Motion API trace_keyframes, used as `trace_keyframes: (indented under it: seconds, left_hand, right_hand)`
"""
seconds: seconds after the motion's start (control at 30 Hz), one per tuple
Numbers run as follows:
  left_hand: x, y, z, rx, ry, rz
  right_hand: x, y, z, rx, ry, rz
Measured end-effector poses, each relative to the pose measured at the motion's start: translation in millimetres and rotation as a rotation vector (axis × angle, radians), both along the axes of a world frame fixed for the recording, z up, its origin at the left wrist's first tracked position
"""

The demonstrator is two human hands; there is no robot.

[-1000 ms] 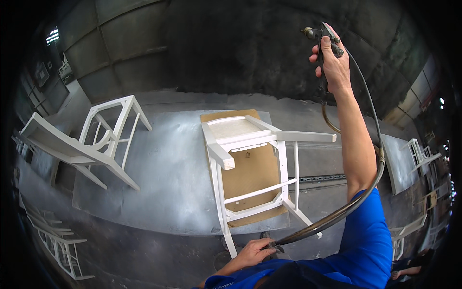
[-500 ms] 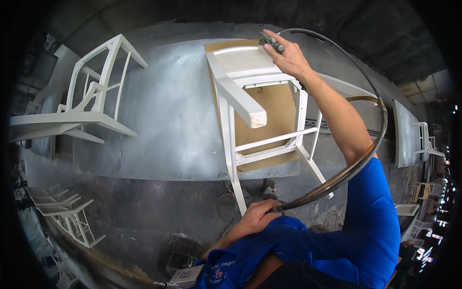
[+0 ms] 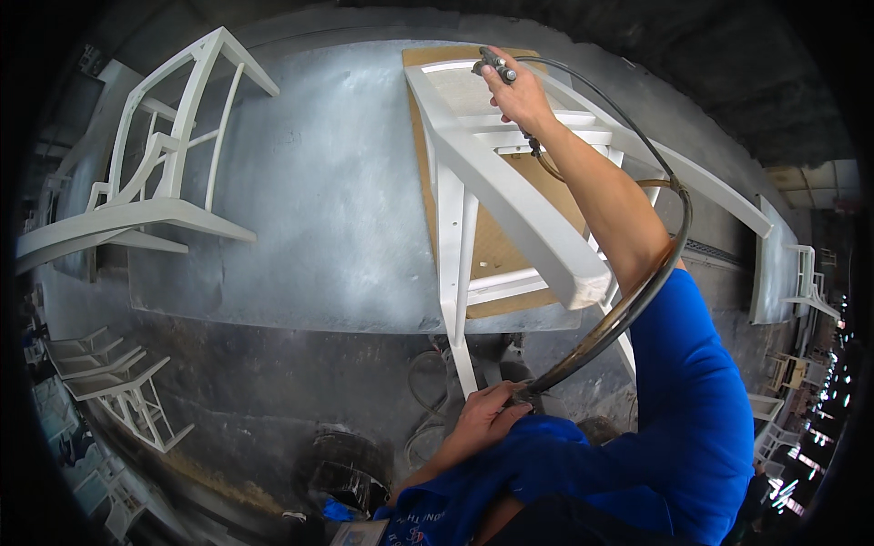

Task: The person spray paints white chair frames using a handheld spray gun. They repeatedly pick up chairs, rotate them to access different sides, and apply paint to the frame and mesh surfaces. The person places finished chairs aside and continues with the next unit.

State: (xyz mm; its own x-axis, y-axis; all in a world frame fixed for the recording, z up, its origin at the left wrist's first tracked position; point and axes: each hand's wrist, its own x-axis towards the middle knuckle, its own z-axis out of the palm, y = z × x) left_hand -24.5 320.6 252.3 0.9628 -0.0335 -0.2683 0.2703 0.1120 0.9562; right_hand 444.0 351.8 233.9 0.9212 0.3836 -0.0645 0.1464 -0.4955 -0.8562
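My right hand point(image 3: 525, 100) is closed around a small metal spray gun point(image 3: 496, 65), reaching over the far end of a white chair frame point(image 3: 505, 187). The chair is tipped over on brown cardboard point(image 3: 421, 146), and one thick leg's end points toward me. From the gun a dark hose point(image 3: 628, 314) loops past my right arm and comes down to my left hand point(image 3: 482, 420). That hand is closed on the hose at my lap, beside the tip of a thin chair leg. Its fingertips are partly hidden.
The cardboard lies on a wide grey work surface point(image 3: 300, 182). Another white chair point(image 3: 177, 136) stands at the left, and more chairs point(image 3: 127, 391) are at the lower left. A dark round container point(image 3: 346, 469) is by my left forearm. At the far right are a panel point(image 3: 769, 264) and chairs.
The chair has turned on the cardboard: its thick leg end swung toward me and rightward, and another long leg now shows at right. My right hand with the spray gun shifted slightly left.
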Motion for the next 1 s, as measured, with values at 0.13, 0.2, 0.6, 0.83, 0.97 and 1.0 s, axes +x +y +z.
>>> trace_keyframes:
  seconds: [0.13, 0.2, 0.6, 0.83, 0.97, 1.0]
  left_hand:
    - [-5, 8, -3, -0.001, 0.000, 0.026]
    - [-4, 11, -3, 0.000, -0.017, 0.041]
    - [1, 34, -11, 0.022, -0.063, 0.030]
    - [-5, 44, -7, -0.007, -0.080, 0.048]
    - [-3, 48, -4, -0.014, -0.105, 0.031]
    - [-2, 49, -4, -0.015, -0.124, 0.035]
  right_hand:
    - [11, 7, -16, 0.015, 0.012, -0.079]
    - [15, 5, -21, -0.014, -0.009, -0.127]
    - [43, -19, -33, -0.137, -0.114, -0.422]
    - [72, -9, -63, -0.298, -0.317, -0.527]
    - [65, -10, -52, -0.248, -0.209, -0.451]
    - [61, -8, -47, -0.255, -0.149, -0.437]
